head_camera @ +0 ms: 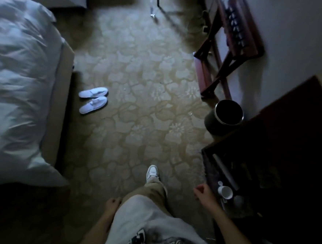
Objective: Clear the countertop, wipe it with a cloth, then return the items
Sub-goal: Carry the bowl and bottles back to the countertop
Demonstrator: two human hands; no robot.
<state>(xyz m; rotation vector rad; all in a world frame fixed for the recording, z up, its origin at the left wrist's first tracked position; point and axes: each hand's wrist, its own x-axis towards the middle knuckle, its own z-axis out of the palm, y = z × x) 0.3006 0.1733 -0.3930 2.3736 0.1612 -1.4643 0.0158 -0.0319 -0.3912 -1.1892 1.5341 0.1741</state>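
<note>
You have a wide strip of bare carpet (138,105) down the middle, open ahead of your foot (152,173). On your left the bed (18,85) walls that side, with a pair of white slippers (93,100) on the floor just beside it. On your right the dark worktop (297,120) crowds in; a tray (210,167) overhangs its near edge, with a white cup (225,192) close to your right hand (202,193). A round bin (224,116) and a folding luggage rack (230,50) narrow the right side farther on.

Dim room: patterned carpet (138,101), white bed (16,83) left, luggage rack (227,56) by wall.
</note>
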